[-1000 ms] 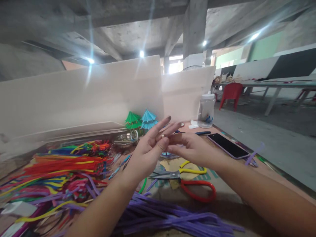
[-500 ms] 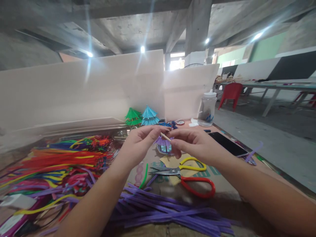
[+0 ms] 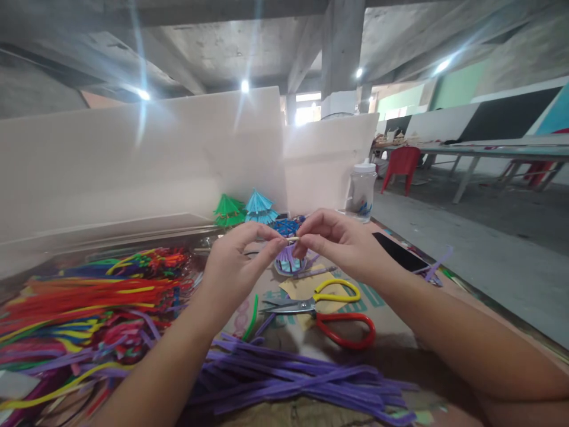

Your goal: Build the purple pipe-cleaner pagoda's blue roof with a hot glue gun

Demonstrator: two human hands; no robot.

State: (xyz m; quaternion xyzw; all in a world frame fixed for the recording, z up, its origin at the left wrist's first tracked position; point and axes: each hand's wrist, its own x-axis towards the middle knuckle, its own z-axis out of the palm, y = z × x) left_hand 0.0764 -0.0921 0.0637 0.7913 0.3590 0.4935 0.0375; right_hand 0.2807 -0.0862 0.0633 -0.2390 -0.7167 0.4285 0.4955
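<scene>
A short pale stick [image 3: 292,239] is pinched between my two hands at mid-view, roughly level. My left hand [image 3: 242,258] grips its left end with thumb and forefinger, and my right hand [image 3: 331,240] has the right end the same way. Just below the fingertips stands a small purple and light-blue piece [image 3: 290,261], partly hidden by my fingers. Scissors with one yellow and one red handle [image 3: 311,305] lie nearer to me, blades pointing left. Purple fuzzy strips [image 3: 302,379] are heaped at the front.
Colourful strips [image 3: 98,302] cover the left side. Green [image 3: 229,209] and light-blue [image 3: 260,207] tiered cones stand at the back. A clear jar [image 3: 361,193] and a black phone [image 3: 400,252] are at the right. White boards [image 3: 178,160] rise behind.
The stick has turned from slanted to nearly level between my fingers. The view has shifted slightly, so the scene sits further left.
</scene>
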